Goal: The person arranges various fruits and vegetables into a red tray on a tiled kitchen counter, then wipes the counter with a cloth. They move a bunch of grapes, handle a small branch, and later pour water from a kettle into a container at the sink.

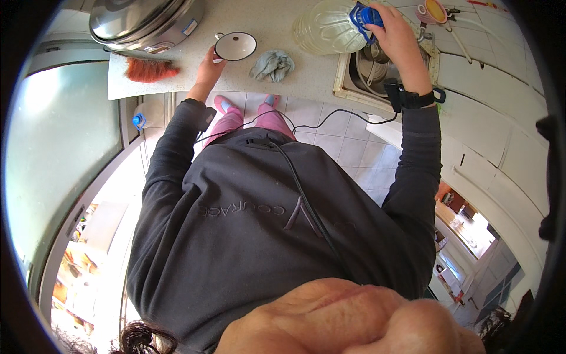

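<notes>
Toward the far side of the counter, my left hand (210, 68) has its fingers at the near left side of a white enamel mug (243, 42) with a dark rim. The mug stands upright, with a dark spot inside its bottom. My right hand (396, 34) is closed around the blue cap (371, 17) of a large clear plastic jug (324, 30). The jug tilts toward the left above the counter and has a blue carrying handle at its neck. Pale liquid seems to be inside. Between the hands, a crumpled grey-green cloth (272, 66) lies on the counter.
At the right, a sink (342, 82) holds metal pots, with a tap (422, 33) behind it. A large steel pot (147, 26) stands far left, a red-bristled brush (150, 69) before it. A black cable (330, 121) hangs between my wrists.
</notes>
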### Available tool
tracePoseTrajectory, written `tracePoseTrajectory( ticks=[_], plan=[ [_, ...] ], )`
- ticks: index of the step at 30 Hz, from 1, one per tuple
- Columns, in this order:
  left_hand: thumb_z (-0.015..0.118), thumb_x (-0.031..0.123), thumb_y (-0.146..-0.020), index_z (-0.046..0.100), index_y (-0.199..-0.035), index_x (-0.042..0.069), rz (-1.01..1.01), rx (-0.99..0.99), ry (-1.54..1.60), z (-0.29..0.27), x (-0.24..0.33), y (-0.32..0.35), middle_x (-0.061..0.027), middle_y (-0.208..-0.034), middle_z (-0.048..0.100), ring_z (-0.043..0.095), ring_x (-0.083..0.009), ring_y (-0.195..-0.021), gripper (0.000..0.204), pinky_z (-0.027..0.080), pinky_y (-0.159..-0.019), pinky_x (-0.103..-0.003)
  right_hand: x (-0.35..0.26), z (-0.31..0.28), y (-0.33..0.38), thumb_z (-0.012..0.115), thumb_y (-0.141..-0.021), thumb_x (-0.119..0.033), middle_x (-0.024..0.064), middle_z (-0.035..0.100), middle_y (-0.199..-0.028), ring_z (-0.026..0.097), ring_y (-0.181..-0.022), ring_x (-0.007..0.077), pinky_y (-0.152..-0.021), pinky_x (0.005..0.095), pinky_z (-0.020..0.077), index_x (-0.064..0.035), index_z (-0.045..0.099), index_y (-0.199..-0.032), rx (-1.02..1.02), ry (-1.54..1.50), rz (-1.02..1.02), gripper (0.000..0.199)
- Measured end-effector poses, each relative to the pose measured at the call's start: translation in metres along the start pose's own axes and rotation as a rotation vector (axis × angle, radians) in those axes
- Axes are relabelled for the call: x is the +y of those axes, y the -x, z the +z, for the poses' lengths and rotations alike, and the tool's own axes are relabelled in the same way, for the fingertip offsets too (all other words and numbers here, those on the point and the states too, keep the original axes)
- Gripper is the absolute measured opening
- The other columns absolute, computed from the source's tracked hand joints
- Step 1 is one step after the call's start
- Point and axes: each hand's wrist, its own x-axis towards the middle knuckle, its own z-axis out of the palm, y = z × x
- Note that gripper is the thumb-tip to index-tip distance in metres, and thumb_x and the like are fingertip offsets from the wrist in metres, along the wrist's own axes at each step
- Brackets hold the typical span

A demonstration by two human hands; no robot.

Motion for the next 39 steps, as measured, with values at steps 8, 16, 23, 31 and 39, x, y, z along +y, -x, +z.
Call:
tracePoseTrajectory(
  ticks=[8,16,23,31,39],
  plan=[
    [0.075,0.023,-0.086,0.041,-0.148,0.004,0.032,0.027,-0.011,-0.003,-0.002,0.002,-0.0123,-0.111,0.074,0.074,-0.0279,-0.090,0.073,0.056,-0.083,-0.041,0.001,0.018,-0.011,0.071,-0.089,-0.035,0.0273,0.069,-0.091,0.067,-0.086,0.0455,-0.076,0.0502,0.0542,0.0058,0.060,-0.114,-0.015,0.260,0.218,0.049],
    [0.076,0.022,-0.085,0.039,-0.149,0.002,-0.017,-0.004,0.010,-0.010,-0.013,0.008,-0.0146,-0.116,0.071,0.072,-0.0274,-0.089,0.077,0.056,-0.085,-0.039,-0.002,0.006,-0.007,0.071,-0.090,-0.039,0.0274,0.067,-0.085,0.066,-0.080,0.0478,-0.073,0.0516,0.0548,0.0031,0.057,-0.125,0.069,0.156,0.080,0.057],
    [0.077,0.022,-0.084,0.039,-0.149,0.002,-0.003,-0.020,0.048,-0.013,-0.022,0.012,-0.0134,-0.115,0.071,0.072,-0.0263,-0.090,0.078,0.056,-0.084,-0.038,0.023,0.022,-0.003,0.064,-0.098,-0.036,0.0204,0.067,-0.111,0.067,-0.097,0.0352,-0.079,0.0414,0.0559,-0.0113,0.062,-0.126,-0.039,0.339,-0.053,0.037],
    [0.075,0.023,-0.085,0.039,-0.150,0.006,-0.049,-0.053,0.052,-0.014,-0.028,0.011,-0.0122,-0.116,0.071,0.072,-0.0250,-0.091,0.076,0.056,-0.085,-0.037,0.025,0.045,-0.006,0.059,-0.098,-0.048,0.0167,0.071,-0.103,0.068,-0.095,0.0379,-0.076,0.0471,0.0546,-0.0076,0.062,-0.113,-0.023,0.452,0.227,0.043],
    [0.071,0.023,-0.092,0.049,-0.145,0.006,-0.138,-0.122,0.281,-0.050,-0.042,0.053,-0.0103,-0.112,0.073,0.071,-0.0180,-0.093,0.059,0.054,-0.081,-0.032,-0.015,0.031,0.035,0.067,-0.095,-0.033,0.0127,0.069,-0.102,0.067,-0.093,0.0331,-0.078,0.0421,0.0545,-0.0105,0.064,-0.123,0.135,0.192,0.101,0.036]
  ],
)
